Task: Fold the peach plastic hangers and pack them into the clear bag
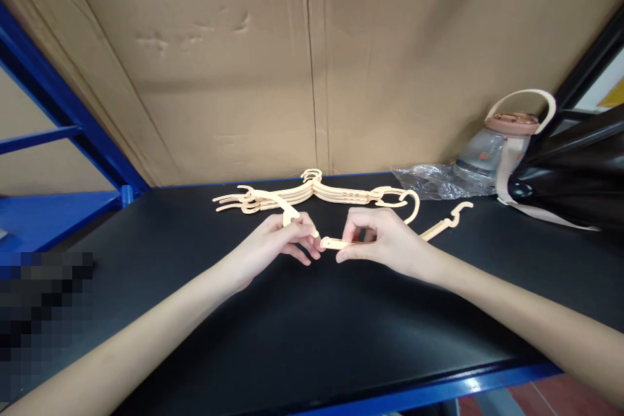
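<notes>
Your left hand (275, 238) pinched a cream curved piece (291, 214) between thumb and fingers, its long end rising up and to the left. Your right hand (387, 240) pinched a straight strip (334, 244), thumb below and fingers above; it ran behind that hand and out to the right, where it ended in a hooked tip. You had the near ends of both close together above the black surface (312, 344); whether they touched, I could not tell. Just behind your hands lay a stack of hangers (344, 195), and a loose-looking hook (416, 205) curved beside your right hand. Farther right stood a bottle (490, 149) with a strap (509, 166), next to crumpled plastic (429, 181). Cardboard (219, 78) backed the surface.
</notes>
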{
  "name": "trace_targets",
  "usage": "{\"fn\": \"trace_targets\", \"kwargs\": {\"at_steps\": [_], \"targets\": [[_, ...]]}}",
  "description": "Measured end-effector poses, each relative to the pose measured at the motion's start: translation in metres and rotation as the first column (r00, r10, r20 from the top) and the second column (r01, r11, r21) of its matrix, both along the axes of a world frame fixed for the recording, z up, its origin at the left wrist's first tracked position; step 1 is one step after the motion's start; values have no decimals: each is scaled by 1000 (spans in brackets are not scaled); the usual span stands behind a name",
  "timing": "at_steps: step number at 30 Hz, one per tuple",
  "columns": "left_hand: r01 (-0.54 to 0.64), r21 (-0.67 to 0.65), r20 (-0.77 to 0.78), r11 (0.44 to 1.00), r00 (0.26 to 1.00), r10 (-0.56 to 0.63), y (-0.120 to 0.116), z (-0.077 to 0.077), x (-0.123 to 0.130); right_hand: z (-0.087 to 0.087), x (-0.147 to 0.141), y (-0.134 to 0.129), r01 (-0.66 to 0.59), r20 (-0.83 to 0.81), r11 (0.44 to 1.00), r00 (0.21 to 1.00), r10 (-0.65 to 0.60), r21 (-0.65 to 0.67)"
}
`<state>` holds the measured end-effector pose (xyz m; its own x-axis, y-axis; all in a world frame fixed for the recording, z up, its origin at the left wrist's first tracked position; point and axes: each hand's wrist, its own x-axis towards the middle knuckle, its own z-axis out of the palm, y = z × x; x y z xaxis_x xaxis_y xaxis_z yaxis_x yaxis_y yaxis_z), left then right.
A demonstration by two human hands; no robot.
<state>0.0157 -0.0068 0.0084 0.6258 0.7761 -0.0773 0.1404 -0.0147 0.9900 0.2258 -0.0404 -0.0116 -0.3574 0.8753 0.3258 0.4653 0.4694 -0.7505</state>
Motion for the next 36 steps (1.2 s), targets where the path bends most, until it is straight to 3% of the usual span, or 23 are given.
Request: {"fn": "trace_targets", "kwargs": {"at_steps": [7,12,18,22,26,29,36], "targets": [[-111,102,-25,989,993,114,5,-10,3,-8,-1,2,9,46,1000,999,-10,24],[-29,193,-120,981,991,53,8,-20,-1,-12,-3,1,38,134,998,990,-43,41],[-46,422,-203,906,968,144,6,-20,-5,-11,-4,-2,23,155,998,987,-32,56],[-58,167,-95,984,993,75,7,-19,-1,-13,-3,-1,20,161,997,987,-32,72],[-54,-48,8,997,998,55,6,-20,0,-17,-2,-1,16,147,996,989,-29,89],[-58,-95,83,994,994,66,2,-21,0,-19,-3,-1,23,129,993,991,-37,115],[-124,-125,75,984,988,134,-2,-19,3,-18,-2,0,68,157,988,984,-90,140]]}}
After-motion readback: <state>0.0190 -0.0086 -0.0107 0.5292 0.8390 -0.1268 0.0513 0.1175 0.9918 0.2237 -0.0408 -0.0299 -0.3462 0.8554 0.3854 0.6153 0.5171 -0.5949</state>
